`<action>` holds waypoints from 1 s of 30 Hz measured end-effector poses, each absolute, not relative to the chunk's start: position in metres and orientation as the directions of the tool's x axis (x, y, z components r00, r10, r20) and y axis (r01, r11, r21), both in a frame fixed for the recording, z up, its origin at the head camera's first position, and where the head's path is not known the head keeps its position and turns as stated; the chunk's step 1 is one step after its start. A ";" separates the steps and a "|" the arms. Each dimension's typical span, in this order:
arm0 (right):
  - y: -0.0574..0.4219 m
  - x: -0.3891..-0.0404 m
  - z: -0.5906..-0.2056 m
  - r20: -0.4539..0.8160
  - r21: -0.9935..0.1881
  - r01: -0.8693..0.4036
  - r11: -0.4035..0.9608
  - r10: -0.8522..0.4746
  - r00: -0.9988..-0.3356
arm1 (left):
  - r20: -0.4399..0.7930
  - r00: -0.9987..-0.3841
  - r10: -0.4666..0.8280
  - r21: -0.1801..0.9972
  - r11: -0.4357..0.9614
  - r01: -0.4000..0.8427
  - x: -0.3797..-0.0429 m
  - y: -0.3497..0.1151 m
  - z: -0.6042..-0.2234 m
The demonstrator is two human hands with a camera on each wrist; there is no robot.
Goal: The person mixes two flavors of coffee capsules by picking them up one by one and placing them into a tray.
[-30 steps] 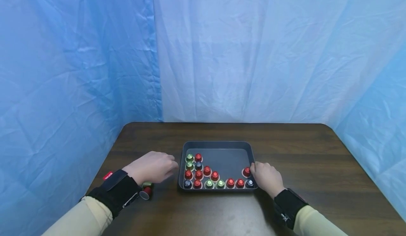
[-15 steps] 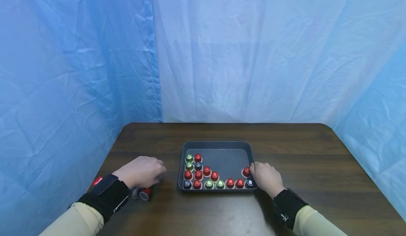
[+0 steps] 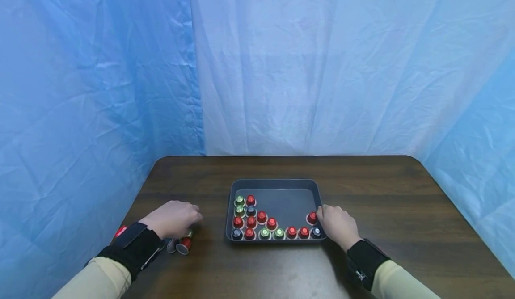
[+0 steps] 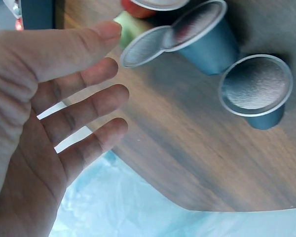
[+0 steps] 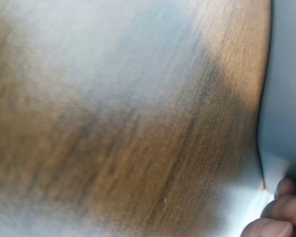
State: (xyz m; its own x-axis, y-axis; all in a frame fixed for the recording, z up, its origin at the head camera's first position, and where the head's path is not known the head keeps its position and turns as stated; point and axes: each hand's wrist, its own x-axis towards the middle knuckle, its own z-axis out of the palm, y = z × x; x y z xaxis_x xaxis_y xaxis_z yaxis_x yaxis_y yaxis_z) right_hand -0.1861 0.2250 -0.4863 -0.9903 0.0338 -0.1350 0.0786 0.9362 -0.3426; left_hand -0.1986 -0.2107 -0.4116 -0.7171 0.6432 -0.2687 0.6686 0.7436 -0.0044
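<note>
My left hand is over the table's left side, beside a small group of coffee capsules. In the left wrist view its fingers are loosely bent and spread. The thumb tip lies right at a green capsule, overlapping its end. A dark blue capsule leans close to the green one, a red capsule lies behind, and a second blue capsule stands apart. My right hand grips the right rim of a dark grey tray; its curled fingers show at the tray's underside.
Inside the tray, red, green and dark blue capsules stand lid down along the left and front sides, with a red one at the right wall. A brown wooden table carries everything. Blue fabric hangs around it.
My left hand has drawn back left and down from near the tray to the loose capsules, then slightly further left. The right hand stays at the tray's rim.
</note>
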 end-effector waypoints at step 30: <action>0.224 -0.185 -0.484 -0.122 -0.336 0.065 0.939 0.025 -0.992 | -0.257 -0.730 0.634 0.037 0.761 0.648 -0.202 -0.218 -0.429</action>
